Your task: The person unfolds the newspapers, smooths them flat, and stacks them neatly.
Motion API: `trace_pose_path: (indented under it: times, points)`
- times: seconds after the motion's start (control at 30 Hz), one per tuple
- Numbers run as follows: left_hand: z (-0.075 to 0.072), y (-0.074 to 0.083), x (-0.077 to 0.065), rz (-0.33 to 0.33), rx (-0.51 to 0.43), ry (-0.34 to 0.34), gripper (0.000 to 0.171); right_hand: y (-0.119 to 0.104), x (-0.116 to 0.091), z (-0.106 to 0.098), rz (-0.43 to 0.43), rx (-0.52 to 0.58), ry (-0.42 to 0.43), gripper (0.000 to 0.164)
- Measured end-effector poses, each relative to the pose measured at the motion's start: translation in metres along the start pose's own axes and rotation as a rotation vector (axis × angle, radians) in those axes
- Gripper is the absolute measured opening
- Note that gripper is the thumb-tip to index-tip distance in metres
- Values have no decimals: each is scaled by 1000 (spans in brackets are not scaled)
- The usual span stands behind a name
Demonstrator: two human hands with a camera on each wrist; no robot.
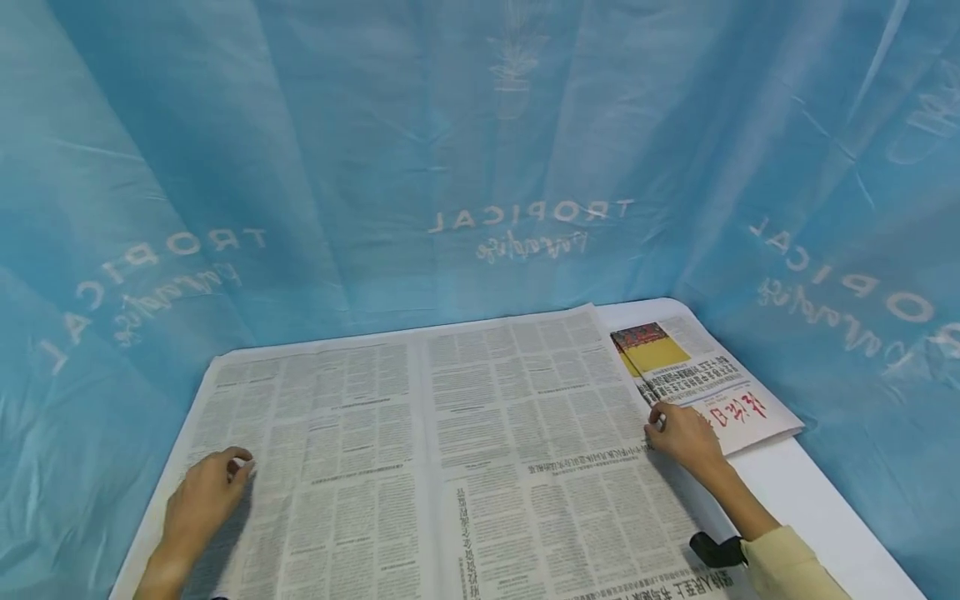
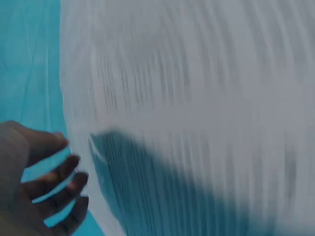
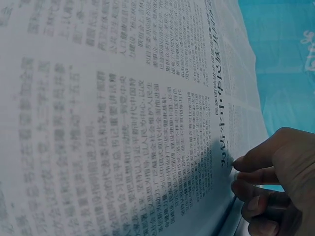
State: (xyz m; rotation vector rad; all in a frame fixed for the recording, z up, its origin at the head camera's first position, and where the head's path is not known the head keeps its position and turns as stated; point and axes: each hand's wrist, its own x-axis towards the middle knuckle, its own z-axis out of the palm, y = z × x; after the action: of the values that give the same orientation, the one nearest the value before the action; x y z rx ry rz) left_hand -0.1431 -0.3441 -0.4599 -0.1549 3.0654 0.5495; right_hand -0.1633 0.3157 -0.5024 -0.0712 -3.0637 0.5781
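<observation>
A large newspaper sheet (image 1: 480,417) lies spread out over the table, a pale fold running down its middle. My right hand (image 1: 688,437) pinches the sheet's right edge between thumb and fingers. In the right wrist view, the fingertips (image 3: 239,164) meet that edge beside a line of bold print. Over the sheet's left part hovers my left hand (image 1: 201,504), its fingers loosely bent around an unfilled gap. The left wrist view has the left hand (image 2: 49,182) beside the blurred paper (image 2: 197,98), its shadow falling across the print.
A folded newspaper (image 1: 690,375) with a yellow picture and red characters lies at the back right, just beyond my right hand. White tabletop (image 1: 832,508) shows along the right side. Blue printed curtains (image 1: 375,167) enclose the back and both sides of the table.
</observation>
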Motion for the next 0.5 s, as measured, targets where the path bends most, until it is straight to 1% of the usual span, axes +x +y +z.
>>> trace_pose_path:
  times: [0.13,0.2,0.33,0.43,0.5]
  points:
    - [19,35,3,85,-110,-10,23,3,-1,-2,3,-16,-15,16]
    - [28,50,4,141,-141,-11,22,4,-1,-1,0,-34,-21,16]
    - [40,69,5,251,-172,-24,17,1,-3,3,-27,-64,-19,17]
    - [46,82,5,298,-193,-49,14,-1,-2,6,-28,-76,-29,17]
    - [51,92,6,329,-221,-78,11,0,-1,6,-20,-86,-47,19]
